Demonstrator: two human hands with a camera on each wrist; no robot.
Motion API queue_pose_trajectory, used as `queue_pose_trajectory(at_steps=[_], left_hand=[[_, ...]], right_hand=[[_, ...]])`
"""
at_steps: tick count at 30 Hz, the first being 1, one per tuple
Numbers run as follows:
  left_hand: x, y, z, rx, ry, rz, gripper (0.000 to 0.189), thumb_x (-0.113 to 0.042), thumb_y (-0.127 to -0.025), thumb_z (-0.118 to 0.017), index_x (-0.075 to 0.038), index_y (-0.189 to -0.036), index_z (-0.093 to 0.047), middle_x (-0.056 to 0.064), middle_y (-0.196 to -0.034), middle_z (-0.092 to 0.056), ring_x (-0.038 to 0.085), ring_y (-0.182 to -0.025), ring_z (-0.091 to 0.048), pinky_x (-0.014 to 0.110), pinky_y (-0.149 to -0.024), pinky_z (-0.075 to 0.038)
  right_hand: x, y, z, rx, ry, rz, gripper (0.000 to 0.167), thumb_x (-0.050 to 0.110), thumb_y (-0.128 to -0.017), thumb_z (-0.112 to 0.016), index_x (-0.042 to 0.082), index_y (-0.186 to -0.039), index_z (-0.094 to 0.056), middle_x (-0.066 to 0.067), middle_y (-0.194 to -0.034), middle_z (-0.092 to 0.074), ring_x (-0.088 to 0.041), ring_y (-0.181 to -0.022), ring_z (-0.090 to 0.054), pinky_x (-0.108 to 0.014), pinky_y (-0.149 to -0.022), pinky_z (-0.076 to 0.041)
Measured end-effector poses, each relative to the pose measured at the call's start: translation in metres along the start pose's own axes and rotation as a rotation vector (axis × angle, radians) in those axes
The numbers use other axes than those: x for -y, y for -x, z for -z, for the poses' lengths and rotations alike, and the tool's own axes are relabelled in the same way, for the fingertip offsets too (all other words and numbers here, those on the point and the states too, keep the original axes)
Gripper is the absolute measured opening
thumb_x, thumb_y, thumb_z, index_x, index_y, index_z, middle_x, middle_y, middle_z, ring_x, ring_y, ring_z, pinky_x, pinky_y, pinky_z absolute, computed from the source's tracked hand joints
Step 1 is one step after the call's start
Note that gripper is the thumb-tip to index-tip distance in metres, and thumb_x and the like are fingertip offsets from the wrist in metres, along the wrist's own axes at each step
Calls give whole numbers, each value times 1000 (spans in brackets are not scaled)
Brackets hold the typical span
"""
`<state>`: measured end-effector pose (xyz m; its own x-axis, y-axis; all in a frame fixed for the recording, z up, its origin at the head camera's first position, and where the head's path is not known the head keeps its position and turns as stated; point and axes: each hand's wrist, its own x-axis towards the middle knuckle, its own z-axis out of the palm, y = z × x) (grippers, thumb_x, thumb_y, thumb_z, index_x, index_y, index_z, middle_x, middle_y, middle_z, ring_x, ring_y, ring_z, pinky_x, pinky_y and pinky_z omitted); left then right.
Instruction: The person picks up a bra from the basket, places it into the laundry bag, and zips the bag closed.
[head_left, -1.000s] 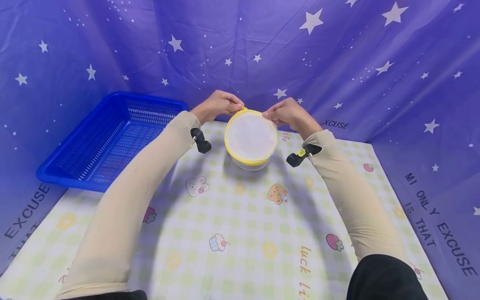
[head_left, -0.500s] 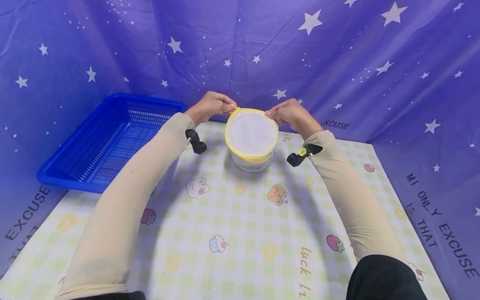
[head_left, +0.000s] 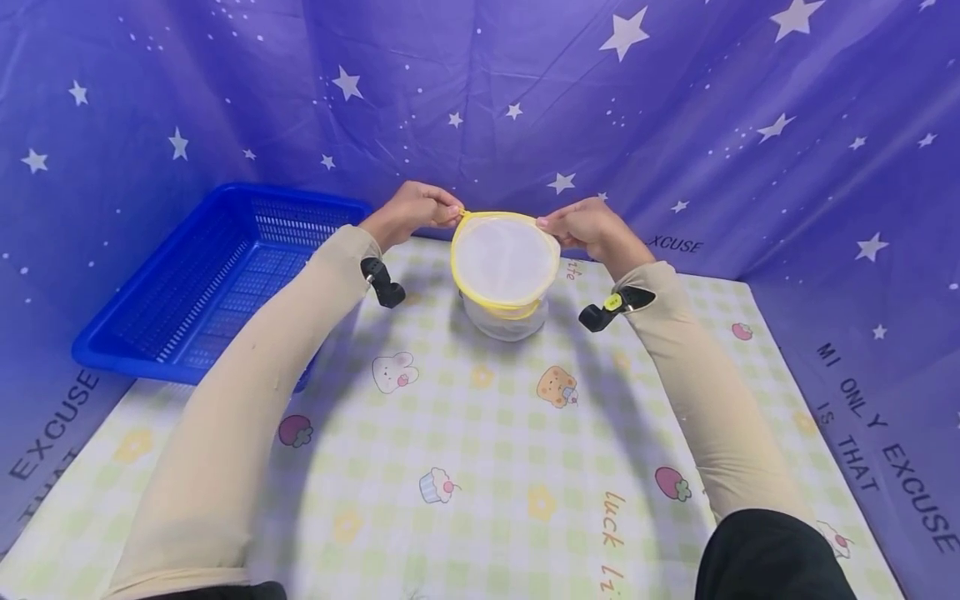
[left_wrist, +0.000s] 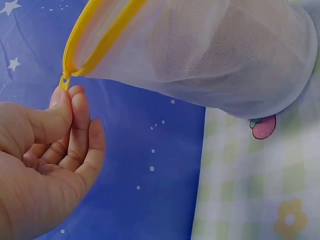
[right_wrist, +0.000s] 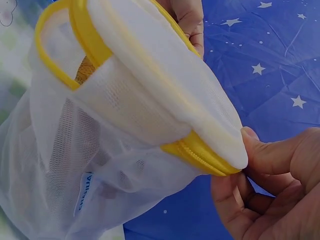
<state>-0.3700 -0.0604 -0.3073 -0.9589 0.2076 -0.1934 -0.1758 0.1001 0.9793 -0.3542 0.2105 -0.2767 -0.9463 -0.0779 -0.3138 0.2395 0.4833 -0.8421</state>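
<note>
A round white mesh laundry bag [head_left: 506, 260] with a yellow zipper stands near the back of the table, its top facing up toward the head view. My left hand [head_left: 420, 207] pinches the yellow zipper pull [left_wrist: 64, 83] between thumb and forefinger, at the bag's far left rim. From that pull, two yellow zipper edges spread apart in the left wrist view. At the far right rim, my right hand [head_left: 588, 227] pinches the lid's edge between thumb and fingers. Through the unzipped gap in the right wrist view, a brownish patch [right_wrist: 85, 70] shows. A small label [right_wrist: 83, 192] lies on the mesh side.
A blue plastic basket [head_left: 97, 348] stands at the back left, beside my left forearm. The checked tablecloth [head_left: 487, 442] with cartoon prints covers the table. Behind and to both sides hangs a purple star-patterned curtain [head_left: 420, 75], close to the table's back edge.
My left hand has moved left with the zipper pull, and the bag's rim has stretched toward it. More of the bag's front side shows under the lid. The right hand has shifted slightly right.
</note>
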Motion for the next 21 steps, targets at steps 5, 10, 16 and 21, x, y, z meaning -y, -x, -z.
queue_pose_trajectory(at_steps=[5,10,16,21], left_hand=[[-6,3,3,-29,-4,-17,7,1,-98,-64,1,-100,-71,3,-91,-70,10,-81,-68,35,-105,-55],[-16,4,7,-49,-13,-34,7,0,-97,-65,-1,-96,-71,1,-88,-69,10,-80,-66,35,-106,-55],[-20,2,7,-60,-32,-9,14,5,-97,-60,-4,-93,-71,2,-94,-69,10,-85,-67,33,-105,-55],[-17,2,5,-48,-36,-11,11,4,-97,-62,-2,-98,-72,1,-91,-70,9,-86,-68,33,-105,-55]], right_hand=[[-3,2,-3,42,-78,23,22,12,-98,-69,-2,-114,-72,5,-65,-63,-7,-62,-57,-19,-67,-58],[-2,9,-4,81,-171,32,21,9,-99,-66,13,-79,-69,3,-61,-56,-8,-61,-53,-20,-68,-59],[-7,10,-2,137,-223,26,26,10,-102,-61,13,-77,-70,2,-62,-46,-9,-60,-44,-21,-67,-58],[-14,7,-4,201,-190,19,23,11,-104,-59,11,-84,-70,1,-65,-50,-9,-63,-51,-22,-71,-61]])
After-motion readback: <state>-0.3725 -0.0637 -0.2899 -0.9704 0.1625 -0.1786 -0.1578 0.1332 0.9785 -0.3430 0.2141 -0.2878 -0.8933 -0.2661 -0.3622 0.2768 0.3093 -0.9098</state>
